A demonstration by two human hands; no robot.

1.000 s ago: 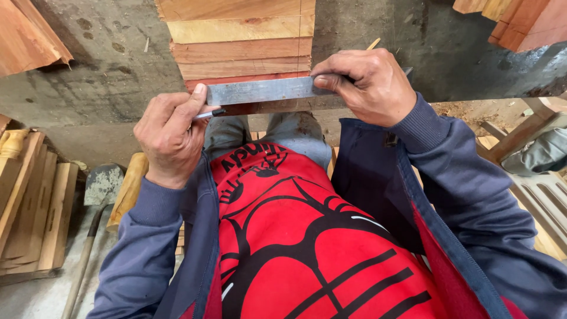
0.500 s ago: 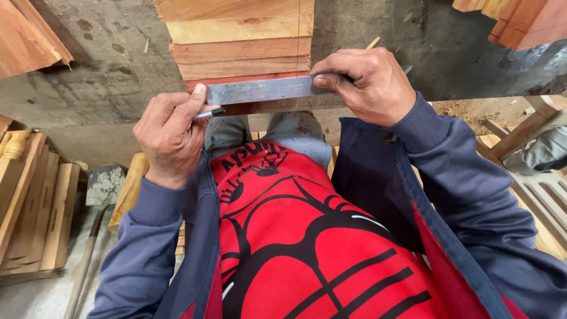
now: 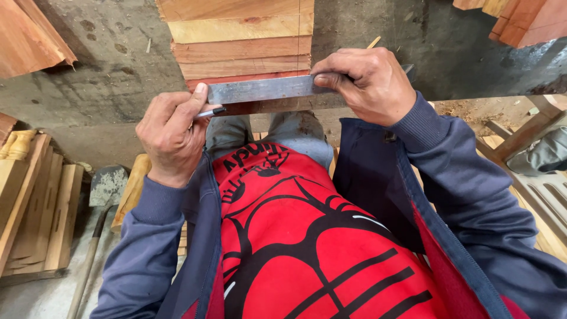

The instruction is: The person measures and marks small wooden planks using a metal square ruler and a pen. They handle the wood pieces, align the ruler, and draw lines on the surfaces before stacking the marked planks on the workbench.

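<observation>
Metal ruler (image 3: 263,90) spans between both hands, on boards (image 3: 242,56).

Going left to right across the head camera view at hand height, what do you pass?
Left hand → pen held in it → metal ruler lying across the wooden boards → right hand pressing on the ruler's right end.

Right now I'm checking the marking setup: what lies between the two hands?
In the head view, the flat metal straightedge spans from left hand to right hand, lying across the stacked wooden boards.
</observation>
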